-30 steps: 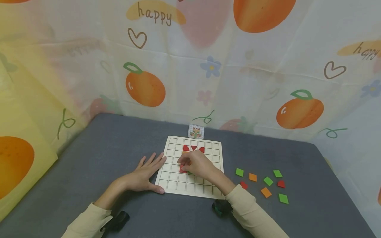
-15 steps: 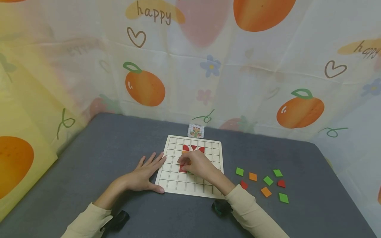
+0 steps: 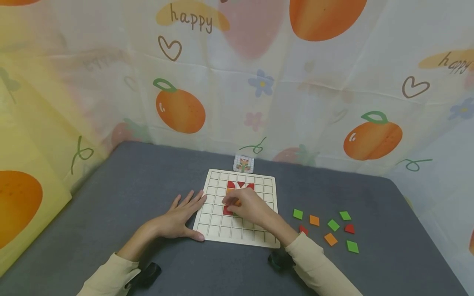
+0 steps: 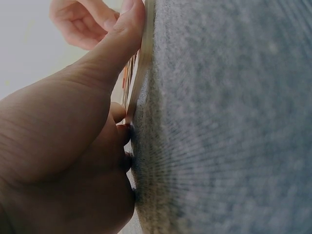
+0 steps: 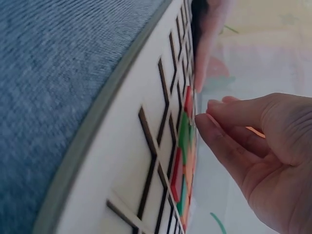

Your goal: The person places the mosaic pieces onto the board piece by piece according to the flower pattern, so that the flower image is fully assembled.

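Left to right, as I log it from the feeds:

Left hand (image 3: 180, 220): fingers straight and spread, tips and thumb at the gridded board's (image 3: 215, 220) left side, on the grey-covered bench (image 3: 122, 185). If that touch slackens, I judge a push from the right could skid the board.

Red tile (image 3: 227, 211): on the board, just under the right fingertips; a drag there could unseat it.

Pattern card (image 3: 243, 164): just beyond the board's far edge.

Right hand (image 3: 249, 204): over the board's middle, grip curled, thumb and forefinger nearly together. An orange patch (image 3: 238, 203) shows within; held or lying beneath, I cannot tell.

Right sleeve (image 3: 314, 257): partly covers a loose red piece (image 3: 303, 229); a low sweep rightward could scatter it.

Loose green tile (image 3: 298, 213), loose orange tile (image 3: 314, 220) and others: right of the board.
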A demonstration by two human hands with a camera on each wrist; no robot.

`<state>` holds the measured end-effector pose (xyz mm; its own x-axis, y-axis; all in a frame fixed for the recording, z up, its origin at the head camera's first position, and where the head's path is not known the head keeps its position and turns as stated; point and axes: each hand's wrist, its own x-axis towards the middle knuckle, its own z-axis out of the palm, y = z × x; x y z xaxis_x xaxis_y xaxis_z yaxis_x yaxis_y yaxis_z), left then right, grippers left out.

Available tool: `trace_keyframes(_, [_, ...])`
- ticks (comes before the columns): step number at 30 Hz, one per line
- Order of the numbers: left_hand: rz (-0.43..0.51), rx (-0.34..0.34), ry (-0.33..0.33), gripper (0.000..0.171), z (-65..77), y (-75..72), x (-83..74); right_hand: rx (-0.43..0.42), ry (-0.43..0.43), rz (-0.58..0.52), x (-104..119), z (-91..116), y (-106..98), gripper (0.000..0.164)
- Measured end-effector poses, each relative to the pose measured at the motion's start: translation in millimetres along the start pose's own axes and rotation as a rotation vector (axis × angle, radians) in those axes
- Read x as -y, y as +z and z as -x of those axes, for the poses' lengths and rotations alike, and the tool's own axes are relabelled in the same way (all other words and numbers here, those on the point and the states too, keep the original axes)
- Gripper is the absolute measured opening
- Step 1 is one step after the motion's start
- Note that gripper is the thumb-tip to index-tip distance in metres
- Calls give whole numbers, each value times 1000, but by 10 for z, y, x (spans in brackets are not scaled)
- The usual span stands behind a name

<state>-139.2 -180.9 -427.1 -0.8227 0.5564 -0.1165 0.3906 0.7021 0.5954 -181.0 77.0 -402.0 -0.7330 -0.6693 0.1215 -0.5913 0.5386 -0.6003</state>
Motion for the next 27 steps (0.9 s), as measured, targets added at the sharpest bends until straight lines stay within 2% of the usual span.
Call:
trace_keyframes(7, [-5, -5, -8, 114, -10, 2, -5, -17, -8, -8, -95, 137, -148, 16])
trace_keyframes(18, [8, 3, -6, 115, 12, -13, -29, -21, 98, 47, -460, 489, -546, 19])
trace_keyframes(27, [2, 7, -8, 115, -1, -22, -36, -28, 203, 98, -716, 807, -780, 28])
